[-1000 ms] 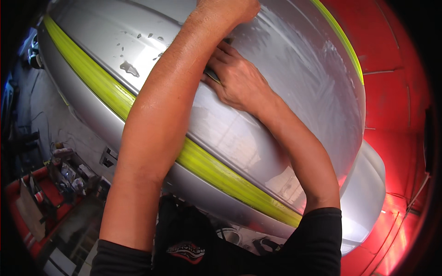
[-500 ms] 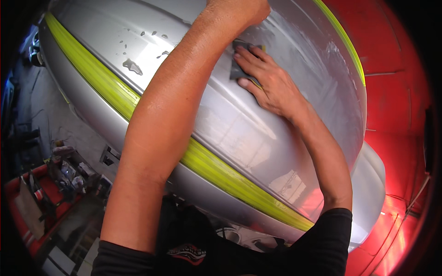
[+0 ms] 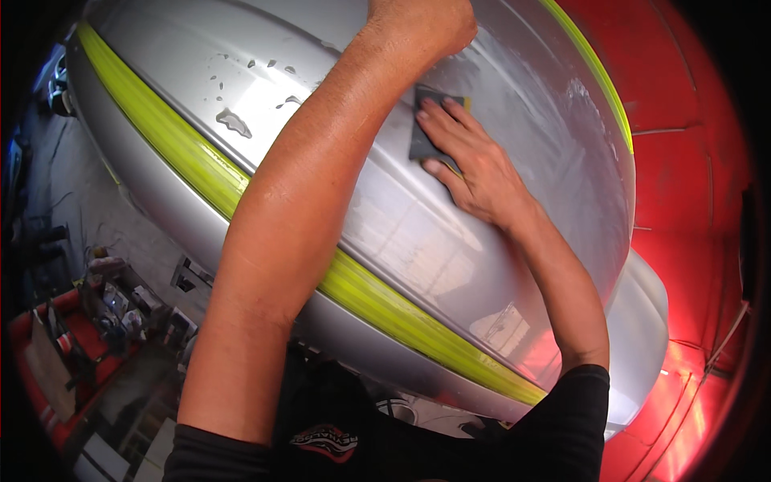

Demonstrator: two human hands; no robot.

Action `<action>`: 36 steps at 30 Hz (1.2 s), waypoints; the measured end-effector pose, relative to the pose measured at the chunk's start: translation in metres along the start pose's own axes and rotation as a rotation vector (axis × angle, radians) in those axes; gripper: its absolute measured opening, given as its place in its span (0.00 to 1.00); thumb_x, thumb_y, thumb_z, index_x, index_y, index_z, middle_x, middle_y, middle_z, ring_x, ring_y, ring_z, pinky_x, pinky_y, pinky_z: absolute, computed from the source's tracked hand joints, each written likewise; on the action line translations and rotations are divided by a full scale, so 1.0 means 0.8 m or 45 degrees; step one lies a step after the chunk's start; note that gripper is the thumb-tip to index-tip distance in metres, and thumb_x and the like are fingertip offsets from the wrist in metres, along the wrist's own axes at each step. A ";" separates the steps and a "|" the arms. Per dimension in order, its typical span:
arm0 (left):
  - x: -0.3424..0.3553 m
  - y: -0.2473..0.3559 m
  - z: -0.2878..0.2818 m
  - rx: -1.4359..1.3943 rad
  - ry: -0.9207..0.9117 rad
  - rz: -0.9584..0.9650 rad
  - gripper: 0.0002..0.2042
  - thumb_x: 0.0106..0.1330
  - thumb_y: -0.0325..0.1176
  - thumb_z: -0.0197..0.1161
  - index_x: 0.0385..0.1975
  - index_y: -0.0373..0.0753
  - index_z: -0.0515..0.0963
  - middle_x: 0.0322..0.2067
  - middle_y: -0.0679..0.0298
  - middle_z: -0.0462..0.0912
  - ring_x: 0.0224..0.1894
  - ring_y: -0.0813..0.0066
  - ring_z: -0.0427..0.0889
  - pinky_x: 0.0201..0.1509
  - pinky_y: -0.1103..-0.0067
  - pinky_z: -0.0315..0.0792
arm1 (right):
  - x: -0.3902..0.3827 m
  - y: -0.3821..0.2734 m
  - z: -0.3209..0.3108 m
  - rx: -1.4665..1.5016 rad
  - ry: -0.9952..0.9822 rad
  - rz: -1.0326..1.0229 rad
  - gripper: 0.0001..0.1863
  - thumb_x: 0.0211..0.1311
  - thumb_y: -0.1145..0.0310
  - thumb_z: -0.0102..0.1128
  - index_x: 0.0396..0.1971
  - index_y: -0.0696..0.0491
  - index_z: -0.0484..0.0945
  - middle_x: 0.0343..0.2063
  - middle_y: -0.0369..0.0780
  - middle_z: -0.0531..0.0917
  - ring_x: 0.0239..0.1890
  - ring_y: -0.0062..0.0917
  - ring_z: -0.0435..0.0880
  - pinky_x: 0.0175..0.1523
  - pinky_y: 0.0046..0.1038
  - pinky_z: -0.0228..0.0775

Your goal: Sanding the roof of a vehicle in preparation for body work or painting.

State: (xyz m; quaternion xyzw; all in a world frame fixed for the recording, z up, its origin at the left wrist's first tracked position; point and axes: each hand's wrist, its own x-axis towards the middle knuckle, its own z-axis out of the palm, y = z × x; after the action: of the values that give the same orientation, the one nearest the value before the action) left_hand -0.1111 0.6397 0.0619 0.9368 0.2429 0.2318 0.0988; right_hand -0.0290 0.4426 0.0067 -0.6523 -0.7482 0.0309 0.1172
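My right hand (image 3: 474,161) presses a dark grey sheet of sandpaper (image 3: 423,138), with a yellow edge showing beside the fingers, flat against a silver car roof (image 3: 401,209). Its fingers lie along the sheet and the thumb rests at the near side. Hazy, streaked marks cover the surface around it. My left arm reaches across the roof, and my left hand (image 3: 430,22) is at the top edge of the picture, beyond the sandpaper. The fingers there are hidden, so what they hold or touch does not show.
Yellow-green masking tape (image 3: 409,317) runs along the roof's near side, with another strip (image 3: 598,88) on the far side. Water drops (image 3: 233,123) lie left of my left arm. A red cart (image 3: 56,369) with tools and bottles stands lower left. Red panels (image 3: 675,161) rise at right.
My right hand has slid the sandpaper a short way toward me and slightly right. My left hand has shifted a little nearer. The whole view has moved slightly.
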 end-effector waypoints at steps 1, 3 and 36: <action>0.003 0.000 0.000 0.019 -0.023 -0.099 0.14 0.71 0.36 0.57 0.39 0.34 0.88 0.39 0.45 0.88 0.47 0.48 0.88 0.51 0.60 0.81 | 0.037 0.006 0.014 0.032 0.039 -0.068 0.29 0.71 0.59 0.60 0.67 0.56 0.73 0.69 0.44 0.73 0.72 0.50 0.67 0.75 0.41 0.63; 0.006 0.000 0.001 0.026 -0.066 -0.191 0.14 0.71 0.36 0.58 0.39 0.34 0.88 0.39 0.45 0.88 0.47 0.47 0.87 0.50 0.60 0.81 | 0.049 0.012 0.029 0.064 0.054 -0.103 0.28 0.72 0.58 0.58 0.66 0.57 0.73 0.68 0.45 0.74 0.71 0.50 0.68 0.74 0.41 0.63; 0.012 -0.014 0.021 0.043 0.054 -0.244 0.21 0.73 0.42 0.55 0.33 0.28 0.86 0.34 0.38 0.86 0.41 0.38 0.86 0.47 0.55 0.80 | -0.025 0.012 0.019 0.190 0.088 0.074 0.29 0.76 0.56 0.52 0.70 0.56 0.69 0.72 0.48 0.68 0.75 0.45 0.64 0.79 0.43 0.54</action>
State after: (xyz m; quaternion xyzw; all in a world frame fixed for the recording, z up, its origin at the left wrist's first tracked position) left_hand -0.1003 0.6530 0.0478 0.9056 0.3374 0.2370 0.0995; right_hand -0.0204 0.4258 -0.0127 -0.6639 -0.7200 0.0675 0.1904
